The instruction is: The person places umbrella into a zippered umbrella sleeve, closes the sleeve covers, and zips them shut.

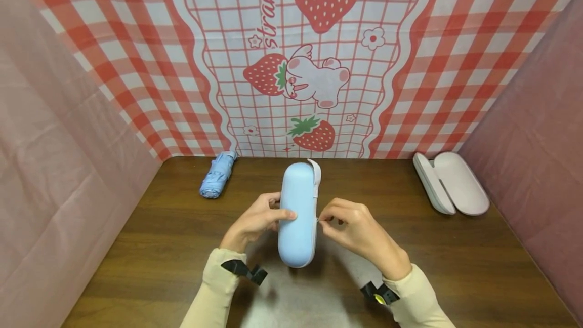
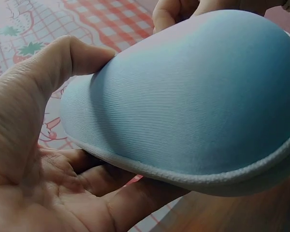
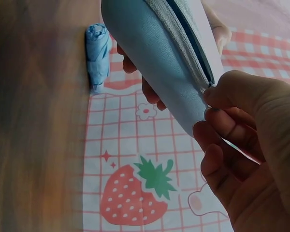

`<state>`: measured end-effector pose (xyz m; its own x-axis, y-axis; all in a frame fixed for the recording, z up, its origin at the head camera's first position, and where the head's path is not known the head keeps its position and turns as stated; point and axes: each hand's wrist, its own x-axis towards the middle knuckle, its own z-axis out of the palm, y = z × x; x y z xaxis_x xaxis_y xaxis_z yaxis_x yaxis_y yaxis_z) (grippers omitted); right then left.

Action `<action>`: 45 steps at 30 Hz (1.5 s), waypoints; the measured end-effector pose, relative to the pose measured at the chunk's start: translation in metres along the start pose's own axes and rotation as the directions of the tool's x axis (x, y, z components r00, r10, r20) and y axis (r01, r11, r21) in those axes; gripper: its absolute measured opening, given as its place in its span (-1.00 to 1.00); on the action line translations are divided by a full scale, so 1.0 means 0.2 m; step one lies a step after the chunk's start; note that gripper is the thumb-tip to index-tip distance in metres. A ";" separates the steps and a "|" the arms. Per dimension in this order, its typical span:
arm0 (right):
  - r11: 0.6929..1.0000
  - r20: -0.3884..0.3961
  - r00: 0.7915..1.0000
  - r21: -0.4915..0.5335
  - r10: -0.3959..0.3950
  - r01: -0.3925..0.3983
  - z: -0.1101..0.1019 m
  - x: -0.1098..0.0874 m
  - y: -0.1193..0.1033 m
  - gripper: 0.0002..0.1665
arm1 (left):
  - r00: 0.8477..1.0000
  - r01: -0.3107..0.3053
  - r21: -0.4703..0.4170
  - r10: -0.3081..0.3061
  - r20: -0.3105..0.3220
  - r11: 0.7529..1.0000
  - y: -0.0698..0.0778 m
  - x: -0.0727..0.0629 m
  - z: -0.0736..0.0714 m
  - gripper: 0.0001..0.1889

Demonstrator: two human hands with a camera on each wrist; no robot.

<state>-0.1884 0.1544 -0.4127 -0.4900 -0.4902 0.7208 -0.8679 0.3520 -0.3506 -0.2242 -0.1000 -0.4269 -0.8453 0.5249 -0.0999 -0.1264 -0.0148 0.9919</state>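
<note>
A light blue oblong zip case with a white strap loop is held above the table. My left hand grips its left side; in the left wrist view the thumb presses the ribbed blue shell while the other fingers lie underneath. At the opposite edge, my right hand pinches the small zipper pull between thumb and forefinger. The right wrist view shows the zipper parted along a stretch, with a dark gap; the pull itself is mostly hidden by the fingertips. The case's inside cannot be seen.
A folded blue umbrella lies at the back left of the brown wooden table. Toward the back right sits a pale glasses case with its lid open. A strawberry-print cloth hangs behind, and pinkish cloths hang at both sides.
</note>
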 end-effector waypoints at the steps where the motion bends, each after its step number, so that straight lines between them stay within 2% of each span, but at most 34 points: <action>1: 1.000 -0.002 1.000 -0.002 0.002 -0.002 0.00 0.00 0.00 -0.70 | 1.000 -0.001 0.003 0.001 0.003 1.000 0.00 0.00 0.00 -0.28; 11: 1.000 0.004 1.000 0.008 -0.007 0.007 0.00 0.00 0.00 -0.69 | 1.000 -0.022 0.003 0.023 -0.021 1.000 0.01 0.00 0.00 -0.31; 29: 1.000 0.014 1.000 -0.010 -0.014 0.014 0.01 0.00 0.00 -0.69 | 0.999 -0.025 -0.007 0.024 -0.042 1.000 0.01 0.00 0.01 -0.33; 45: 1.000 0.050 0.999 0.009 -0.003 0.002 0.01 0.00 -0.01 -0.71 | 0.996 -0.048 -0.031 0.046 -0.080 0.998 0.01 0.00 0.01 -0.34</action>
<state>-0.1863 0.1526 -0.4128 -0.4913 -0.5305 0.6908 -0.8696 0.3436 -0.3546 -0.2244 -0.0988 -0.4246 -0.8890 0.4539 -0.0604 -0.1014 -0.0666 0.9926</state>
